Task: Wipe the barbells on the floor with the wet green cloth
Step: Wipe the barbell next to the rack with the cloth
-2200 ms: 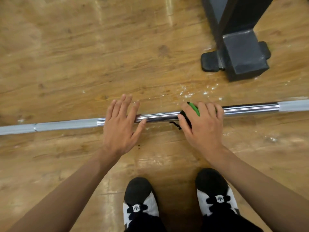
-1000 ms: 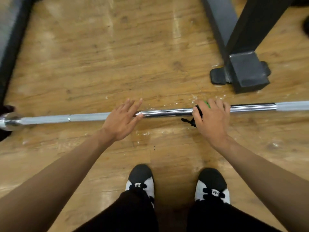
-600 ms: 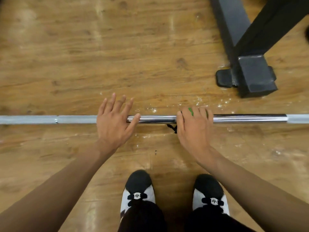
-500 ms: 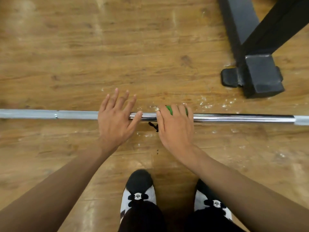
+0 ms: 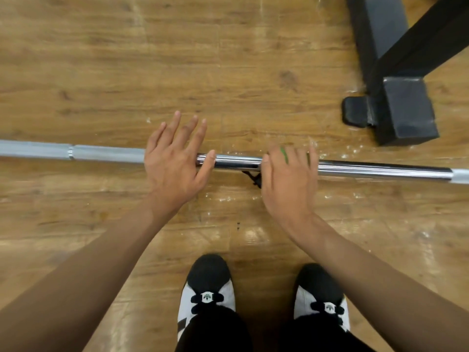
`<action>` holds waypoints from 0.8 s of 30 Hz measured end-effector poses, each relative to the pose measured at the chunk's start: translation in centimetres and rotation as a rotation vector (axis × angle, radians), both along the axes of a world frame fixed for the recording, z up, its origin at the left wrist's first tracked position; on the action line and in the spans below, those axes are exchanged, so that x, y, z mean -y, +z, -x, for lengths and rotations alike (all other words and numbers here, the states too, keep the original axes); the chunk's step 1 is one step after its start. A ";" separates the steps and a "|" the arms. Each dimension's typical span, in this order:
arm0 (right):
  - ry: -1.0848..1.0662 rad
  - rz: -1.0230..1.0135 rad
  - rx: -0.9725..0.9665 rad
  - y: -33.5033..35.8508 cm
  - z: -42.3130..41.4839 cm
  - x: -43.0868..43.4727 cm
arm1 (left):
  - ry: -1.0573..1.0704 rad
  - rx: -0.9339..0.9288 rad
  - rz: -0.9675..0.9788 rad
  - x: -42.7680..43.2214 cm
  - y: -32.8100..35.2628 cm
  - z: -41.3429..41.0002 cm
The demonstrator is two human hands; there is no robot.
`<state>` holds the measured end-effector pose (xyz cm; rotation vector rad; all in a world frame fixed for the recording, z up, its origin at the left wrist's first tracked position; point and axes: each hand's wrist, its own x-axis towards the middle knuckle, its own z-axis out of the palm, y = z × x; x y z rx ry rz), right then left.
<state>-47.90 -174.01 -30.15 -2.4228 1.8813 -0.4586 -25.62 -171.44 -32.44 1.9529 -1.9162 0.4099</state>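
A chrome barbell (image 5: 380, 169) lies across the wooden floor from left to right. My left hand (image 5: 175, 163) rests flat on it with fingers straight and spread. My right hand (image 5: 289, 179) covers the bar to the right of the left hand, fingers curled over the green cloth (image 5: 283, 154). Only a green sliver shows between the fingers, and a dark tag of the cloth hangs below the bar at the thumb. The right hand is blurred.
A black metal rack foot (image 5: 403, 110) with a rubber pad stands on the floor just beyond the bar at the right. My two black-and-white shoes (image 5: 208, 288) are close below the hands. White specks and wet marks dot the floor around the bar.
My right hand with the cloth slid left along the bar towards the left hand, then back a little to the right. The left hand stayed on the bar.
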 end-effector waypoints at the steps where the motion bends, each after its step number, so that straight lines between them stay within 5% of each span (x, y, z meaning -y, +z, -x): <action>1: 0.062 0.002 -0.004 0.0 -1.0 -0.2 | 0.006 -0.001 0.005 0.1 0.0 0.0; 5: 0.166 -0.002 -0.091 0.1 3.1 0.6 | 0.015 -0.019 0.026 0.1 -0.2 0.2; 11: -0.177 -0.032 -0.084 0.5 8.8 1.0 | 0.025 -0.019 0.041 -0.2 -0.3 0.7; 17: 0.203 -0.057 -0.084 0.7 -2.1 -0.6 | 0.083 -0.031 0.035 -0.9 0.2 1.2; 24: 0.099 0.053 -0.112 -0.6 7.6 -0.3 | 0.033 -0.013 -0.062 -2.1 0.3 2.4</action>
